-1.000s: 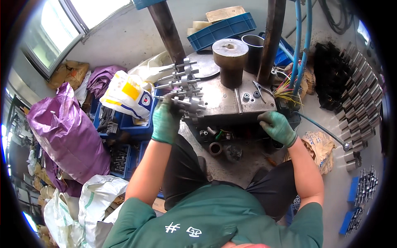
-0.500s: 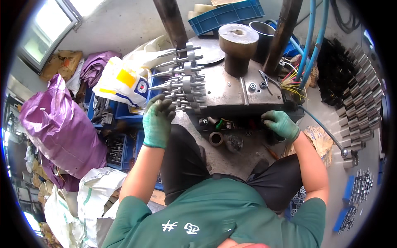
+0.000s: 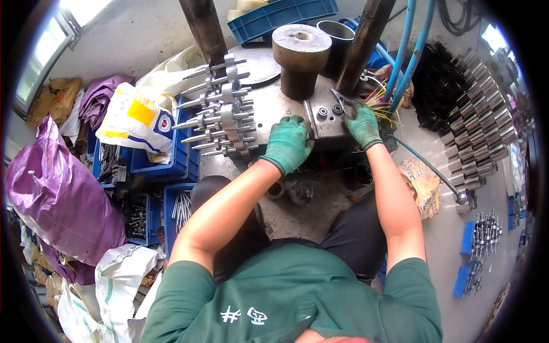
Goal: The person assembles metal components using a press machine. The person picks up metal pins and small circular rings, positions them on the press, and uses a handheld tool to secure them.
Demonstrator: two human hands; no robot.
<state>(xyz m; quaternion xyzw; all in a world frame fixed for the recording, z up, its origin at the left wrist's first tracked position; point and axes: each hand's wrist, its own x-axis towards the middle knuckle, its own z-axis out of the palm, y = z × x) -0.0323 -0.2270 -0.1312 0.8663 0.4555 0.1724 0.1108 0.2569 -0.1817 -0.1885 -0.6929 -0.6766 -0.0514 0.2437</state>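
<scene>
**Gloved hands laid on the steel press block**

Both hands are seen in green gloves, set down on the grey steel block [image 3: 297, 111] of the bench. The left hand [image 3: 289, 143] is laid palm-down on the near edge of the block, fingers spread and curled over nothing that can be made out. The right hand [image 3: 361, 124] is placed on the right part of the block, fingertips pressed beside two small round bushings [image 3: 330, 110]; whether anything is pinched under it cannot be told. The hands are held apart from each other.

A heavy brown cylinder [image 3: 301, 57] is stood upright on the far side of the block, flanked by two dark columns [image 3: 206, 28]. Left of the block, a stack of long threaded metal shafts with collars [image 3: 220, 111] is laid with its ends pointing away from the block. A bundle of coloured wires [image 3: 384, 100] is found at the block's right edge, with blue hoses [image 3: 409, 51] running up behind. Blue crates [image 3: 157, 160] of small parts are set on the floor to the left of the block, beside a purple sack [image 3: 54, 194].
</scene>
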